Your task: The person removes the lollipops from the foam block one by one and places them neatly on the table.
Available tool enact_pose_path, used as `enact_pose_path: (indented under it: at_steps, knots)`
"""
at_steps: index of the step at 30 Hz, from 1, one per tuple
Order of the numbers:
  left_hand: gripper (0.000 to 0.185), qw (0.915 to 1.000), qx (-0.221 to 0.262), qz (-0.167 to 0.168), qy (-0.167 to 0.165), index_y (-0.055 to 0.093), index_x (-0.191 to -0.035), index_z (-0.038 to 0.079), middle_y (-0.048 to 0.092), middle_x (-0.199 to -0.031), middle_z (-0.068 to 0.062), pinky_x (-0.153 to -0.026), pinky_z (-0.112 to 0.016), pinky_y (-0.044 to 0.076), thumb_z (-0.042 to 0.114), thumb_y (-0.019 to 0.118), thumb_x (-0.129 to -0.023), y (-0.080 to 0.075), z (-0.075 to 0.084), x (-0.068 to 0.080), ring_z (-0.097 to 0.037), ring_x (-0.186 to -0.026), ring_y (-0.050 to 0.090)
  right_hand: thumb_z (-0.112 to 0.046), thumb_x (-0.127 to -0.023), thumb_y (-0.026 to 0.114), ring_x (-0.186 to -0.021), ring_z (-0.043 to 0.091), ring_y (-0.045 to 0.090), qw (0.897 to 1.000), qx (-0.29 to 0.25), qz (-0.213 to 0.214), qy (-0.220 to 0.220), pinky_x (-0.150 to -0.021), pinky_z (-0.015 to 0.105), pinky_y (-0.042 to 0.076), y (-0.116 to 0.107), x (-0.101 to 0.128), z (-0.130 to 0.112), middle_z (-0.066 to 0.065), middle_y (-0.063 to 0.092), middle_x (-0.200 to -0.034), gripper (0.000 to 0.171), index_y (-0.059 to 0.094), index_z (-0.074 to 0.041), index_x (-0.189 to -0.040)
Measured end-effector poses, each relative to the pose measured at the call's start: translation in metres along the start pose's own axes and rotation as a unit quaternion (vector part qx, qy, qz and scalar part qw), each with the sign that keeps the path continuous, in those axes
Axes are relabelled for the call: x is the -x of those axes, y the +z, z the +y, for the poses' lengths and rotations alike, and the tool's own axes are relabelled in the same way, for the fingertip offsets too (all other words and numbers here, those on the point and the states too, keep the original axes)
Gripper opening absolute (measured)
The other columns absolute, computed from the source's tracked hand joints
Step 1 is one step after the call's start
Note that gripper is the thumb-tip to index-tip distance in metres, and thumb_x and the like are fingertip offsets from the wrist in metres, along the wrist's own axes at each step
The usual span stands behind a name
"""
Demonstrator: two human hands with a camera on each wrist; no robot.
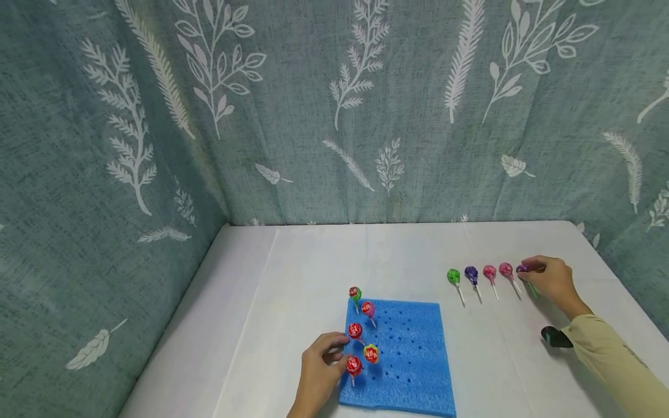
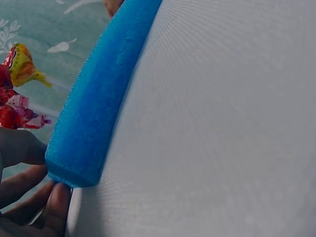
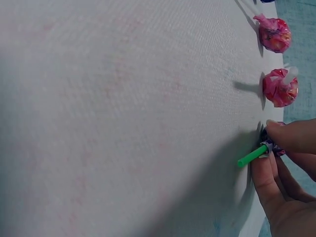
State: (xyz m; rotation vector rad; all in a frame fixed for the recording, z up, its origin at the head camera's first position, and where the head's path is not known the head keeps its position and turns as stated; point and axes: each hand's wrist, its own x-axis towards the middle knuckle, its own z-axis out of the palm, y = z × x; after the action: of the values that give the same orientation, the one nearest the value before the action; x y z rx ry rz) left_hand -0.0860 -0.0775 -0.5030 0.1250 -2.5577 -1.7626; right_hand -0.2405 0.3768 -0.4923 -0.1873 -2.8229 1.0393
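A blue foam block [image 1: 402, 360] with rows of holes lies near the table's front edge. Several wrapped lollipops [image 1: 355, 331] stand in its left side; two show in the left wrist view, one red [image 2: 12, 106] and one yellow [image 2: 19, 64]. My left hand [image 1: 334, 354] grips the block's left edge [image 2: 94, 113], thumb above and fingers [image 2: 52, 207] below. My right hand [image 1: 530, 270] pinches a purple lollipop [image 1: 522, 269] with a green stick [image 3: 253, 155] on the table at the right end of a row. My fingertips [image 3: 291, 136] cover most of its head.
Left of the right hand lie a green lollipop [image 1: 453, 276], a purple one [image 1: 471, 273] and two pink ones [image 1: 489, 271] [image 1: 505, 269] on the white table [image 1: 313, 267]. A leaf-patterned curtain [image 1: 334, 116] closes the back and sides. A black wrist camera [image 1: 556, 337] sits on my right sleeve.
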Motion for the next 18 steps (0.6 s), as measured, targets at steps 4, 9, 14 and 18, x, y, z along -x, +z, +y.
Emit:
enact_pose_path:
  at_steps: [4,9,14,18]
  knots:
    - [0.027,1.0,-0.003,-0.002,0.0,0.069,-0.1,0.008,0.063,-0.109,-0.005,-0.076,-0.021,0.053,-0.003,0.074,-0.076,0.0008,0.0016,-0.0015,-0.017,-0.093,0.063,-0.005,-0.084,0.067,-0.088,0.041,0.057,1.0,0.005,0.005,-0.008,-0.07,0.048,0.051,-0.0015,-0.002,0.0015,0.031,0.062,-0.1,0.03,0.06,0.012,-0.107]
    - [0.027,1.0,-0.004,-0.006,-0.001,0.069,-0.099,0.007,0.063,-0.109,-0.005,-0.076,-0.021,0.053,-0.004,0.073,-0.075,0.0008,0.0018,-0.0022,-0.018,-0.093,0.062,-0.005,-0.083,0.068,-0.086,0.04,0.056,1.0,0.012,0.013,-0.011,-0.066,0.046,0.049,-0.0008,-0.0039,0.0055,0.031,0.061,-0.098,0.03,0.06,0.012,-0.106]
    - [0.027,0.9999,-0.002,-0.008,-0.012,0.069,-0.098,0.007,0.062,-0.109,-0.006,-0.075,-0.02,0.053,-0.004,0.074,-0.075,0.0001,0.0015,-0.0012,-0.019,-0.094,0.062,-0.005,-0.083,0.068,-0.088,0.044,0.054,1.0,0.015,0.016,-0.013,-0.067,0.049,0.048,0.0003,-0.0013,0.0053,0.032,0.059,-0.097,0.033,0.057,0.013,-0.109]
    - [0.026,0.9998,-0.003,-0.005,-0.017,0.069,-0.098,0.007,0.062,-0.108,-0.006,-0.075,-0.021,0.053,-0.005,0.074,-0.075,-0.0006,0.0024,-0.001,-0.019,-0.094,0.062,-0.007,-0.083,0.068,-0.09,0.046,0.054,0.999,0.013,0.015,-0.026,-0.066,0.048,0.049,-0.0017,0.0009,0.003,0.033,0.058,-0.097,0.036,0.055,0.012,-0.111]
